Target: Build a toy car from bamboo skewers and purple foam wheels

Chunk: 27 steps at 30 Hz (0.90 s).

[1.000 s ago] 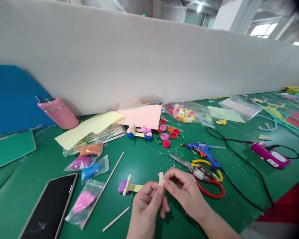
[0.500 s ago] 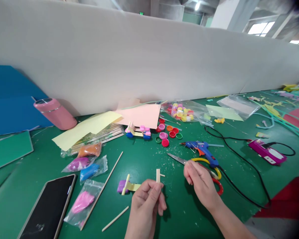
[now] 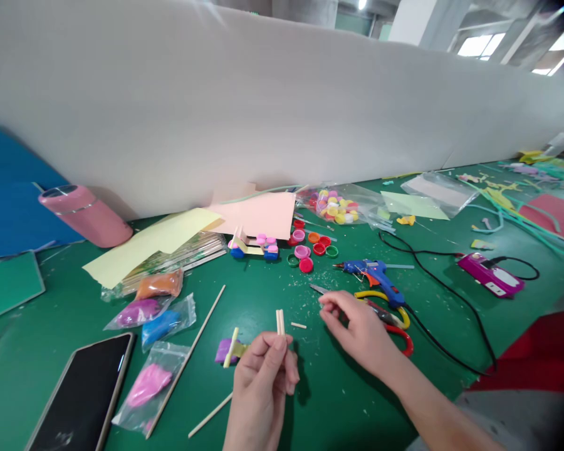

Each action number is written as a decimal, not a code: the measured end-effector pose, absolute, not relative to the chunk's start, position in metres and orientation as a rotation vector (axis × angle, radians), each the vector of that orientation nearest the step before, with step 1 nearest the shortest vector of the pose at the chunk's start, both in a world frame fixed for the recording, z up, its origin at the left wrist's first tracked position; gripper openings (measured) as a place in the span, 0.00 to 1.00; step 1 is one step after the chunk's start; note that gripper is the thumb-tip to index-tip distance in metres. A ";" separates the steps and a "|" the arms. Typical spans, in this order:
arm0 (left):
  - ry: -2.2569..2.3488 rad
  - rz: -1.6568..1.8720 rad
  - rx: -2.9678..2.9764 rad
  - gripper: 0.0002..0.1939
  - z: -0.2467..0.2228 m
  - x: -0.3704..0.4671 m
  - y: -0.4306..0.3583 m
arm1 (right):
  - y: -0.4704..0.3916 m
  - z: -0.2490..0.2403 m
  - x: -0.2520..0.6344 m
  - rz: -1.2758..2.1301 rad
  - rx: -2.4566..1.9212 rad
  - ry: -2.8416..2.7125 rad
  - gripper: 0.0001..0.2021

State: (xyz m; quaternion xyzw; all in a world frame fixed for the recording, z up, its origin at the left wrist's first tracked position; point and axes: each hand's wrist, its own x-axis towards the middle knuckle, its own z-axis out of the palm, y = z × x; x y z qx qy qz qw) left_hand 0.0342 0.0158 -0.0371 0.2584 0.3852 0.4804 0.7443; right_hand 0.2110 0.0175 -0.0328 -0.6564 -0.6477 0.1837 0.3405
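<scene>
My left hand (image 3: 262,379) is closed, pinching short wooden sticks (image 3: 280,321) upright between thumb and fingers. My right hand (image 3: 360,329) is bent with thumb and fingers apart and nothing visible in it. It is over the scissors (image 3: 397,326), covering part of the blades; the tip shows to its left and the yellow and red handles to its right. A small stick piece (image 3: 299,325) lies between my hands. Just left of my left hand is a purple clay piece (image 3: 224,351) with a pale yellow strip (image 3: 232,348), partly hidden.
A blue glue gun (image 3: 376,273) with a black cord lies beyond the scissors. Colored bottle caps (image 3: 305,252) and a small clay-wheeled model (image 3: 254,247) are farther back. To the left are a phone (image 3: 82,391), clay bags (image 3: 150,385) and a long stick (image 3: 188,357).
My right hand has shifted left and its fingers have spread apart somewhat. The camera view has turned slightly, sliding the scene left. The left hand still pinches the sticks.
</scene>
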 end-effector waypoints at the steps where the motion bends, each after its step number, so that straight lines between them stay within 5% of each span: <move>1: 0.843 1.051 0.563 0.08 -0.036 0.034 0.016 | 0.020 -0.033 0.221 0.420 -1.756 -1.644 0.08; 8: 0.819 1.053 0.526 0.08 -0.034 0.035 0.016 | 0.022 -0.057 0.303 0.125 -2.121 -1.343 0.16; 18: 0.746 1.053 0.469 0.09 -0.037 0.037 0.015 | 0.024 -0.071 0.325 0.337 -2.277 -1.243 0.14; 27: 0.732 1.039 0.478 0.09 -0.038 0.036 0.015 | 0.009 -0.039 0.315 0.600 -1.983 -1.102 0.14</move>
